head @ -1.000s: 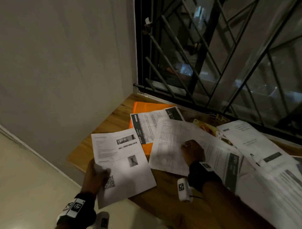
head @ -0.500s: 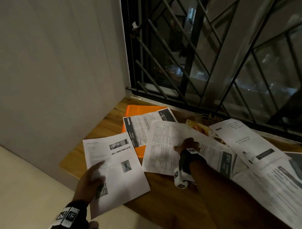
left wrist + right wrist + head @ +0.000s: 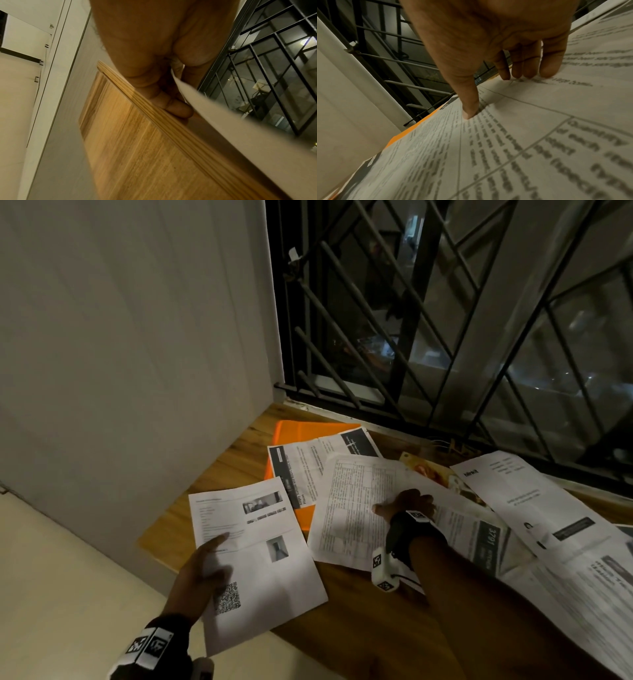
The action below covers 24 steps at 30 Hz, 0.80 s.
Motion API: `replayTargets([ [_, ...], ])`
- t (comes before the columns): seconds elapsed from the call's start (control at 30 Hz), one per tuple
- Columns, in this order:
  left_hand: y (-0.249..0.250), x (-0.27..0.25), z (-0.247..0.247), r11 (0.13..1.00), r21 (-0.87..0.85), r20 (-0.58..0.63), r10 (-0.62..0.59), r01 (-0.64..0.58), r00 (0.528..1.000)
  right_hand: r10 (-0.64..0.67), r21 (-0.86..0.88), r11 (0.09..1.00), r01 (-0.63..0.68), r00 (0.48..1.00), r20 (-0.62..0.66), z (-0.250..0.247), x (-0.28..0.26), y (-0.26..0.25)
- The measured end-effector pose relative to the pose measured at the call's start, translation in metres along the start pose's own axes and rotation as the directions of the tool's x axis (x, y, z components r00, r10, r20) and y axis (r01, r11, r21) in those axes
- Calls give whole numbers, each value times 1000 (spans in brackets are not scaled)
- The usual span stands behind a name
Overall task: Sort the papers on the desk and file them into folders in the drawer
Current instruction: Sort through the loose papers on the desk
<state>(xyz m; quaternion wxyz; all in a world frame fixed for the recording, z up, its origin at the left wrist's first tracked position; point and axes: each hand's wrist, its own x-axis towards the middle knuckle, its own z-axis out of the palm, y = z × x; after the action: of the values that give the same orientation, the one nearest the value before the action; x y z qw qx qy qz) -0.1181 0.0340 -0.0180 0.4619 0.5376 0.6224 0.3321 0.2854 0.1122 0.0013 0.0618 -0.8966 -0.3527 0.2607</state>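
The table-printed sheet (image 3: 356, 508) lies on the desk (image 3: 212, 474) under the right hand (image 3: 409, 503), its straight fingertips (image 3: 549, 70) pressing it flat. The left hand (image 3: 202, 573) pinches the QR-code sheet (image 3: 260, 559), thumb on top (fingers beneath, overhanging the desk edge). Best to slide the pressed sheet toward the pinched one, keeping pressure light so it doesn't crease.

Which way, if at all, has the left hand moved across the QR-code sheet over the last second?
Yes. The left hand has slid up the QR-code sheet, away from the desk edge: its fingertip now lies beyond the QR code.
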Motion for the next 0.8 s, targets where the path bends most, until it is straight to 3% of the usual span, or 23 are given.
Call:
replayTargets([
  [0.13,0,0,-1,998,28,11,54,-54,998,-4,-45,999,4,1000,-5,-2,-2,0],
  [0.3,2,2,-1,999,30,37,41,-42,998,65,163,985,-63,998,-4,-4,8,2],
  [0.43,5,3,0,1000,7,28,16,-17,999,33,334,942,-9,997,-67,-11,15,3],
  [0.67,9,2,4,1000,23,41,11,-12,999,-140,291,945,149,989,-52,-20,10,8],
  [0.8,6,6,3,1000,2,19,10,-10,1000,-122,319,940,118,992,-8,-23,9,2],
])
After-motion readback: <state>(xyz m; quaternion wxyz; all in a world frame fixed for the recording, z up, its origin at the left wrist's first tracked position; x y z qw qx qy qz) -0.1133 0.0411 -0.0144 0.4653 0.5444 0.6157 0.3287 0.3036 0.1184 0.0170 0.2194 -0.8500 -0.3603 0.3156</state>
